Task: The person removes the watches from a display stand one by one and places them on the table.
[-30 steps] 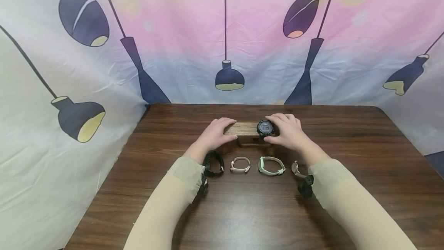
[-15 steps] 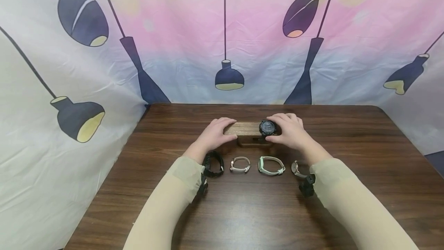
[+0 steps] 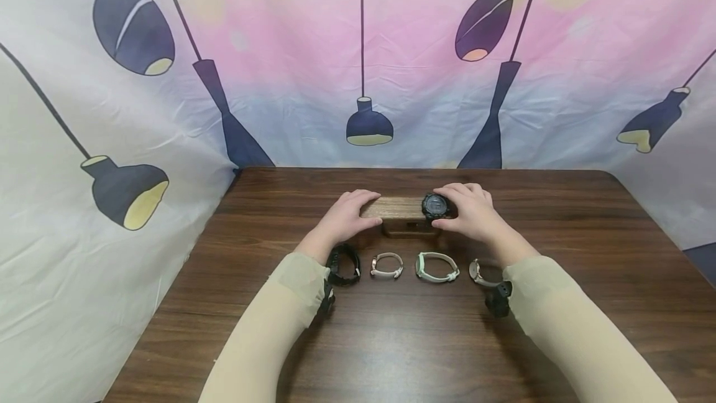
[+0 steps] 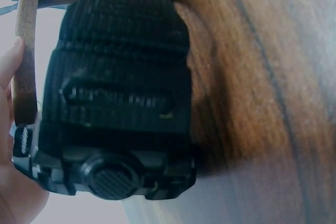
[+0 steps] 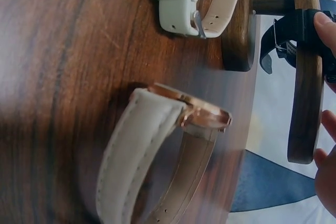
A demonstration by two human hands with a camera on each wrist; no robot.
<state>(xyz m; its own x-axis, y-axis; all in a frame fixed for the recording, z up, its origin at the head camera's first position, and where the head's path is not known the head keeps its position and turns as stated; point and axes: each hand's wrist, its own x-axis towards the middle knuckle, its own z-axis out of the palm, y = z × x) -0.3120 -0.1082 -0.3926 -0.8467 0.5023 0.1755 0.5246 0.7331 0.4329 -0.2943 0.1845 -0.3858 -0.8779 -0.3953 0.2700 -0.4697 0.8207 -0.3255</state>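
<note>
A wooden watch stand [image 3: 398,208], a T-bar on a post and base, stands toward the back of the table. My left hand [image 3: 351,215] holds the bar's left end between thumb and fingers. A black digital watch [image 3: 436,204] is looped round the bar toward its right end, dial upward. My right hand [image 3: 470,211] grips that watch by its sides. In the right wrist view, its black strap [image 5: 273,45] hangs below the bar [image 5: 305,114], fingertips on the watch. Under the stand shows its rounded base [image 5: 237,51].
In front of the stand, several watches lie in a row on the table [image 3: 380,353]: a black watch [image 3: 345,265], a pale-strapped watch [image 3: 388,265], a mint watch [image 3: 438,267] and a white-strapped rose-gold watch [image 5: 139,145]. A printed cloth [image 3: 313,123] hangs behind.
My right hand has slid the black digital watch a little to the right along the bar. My left hand has stayed at the bar's left end.
</note>
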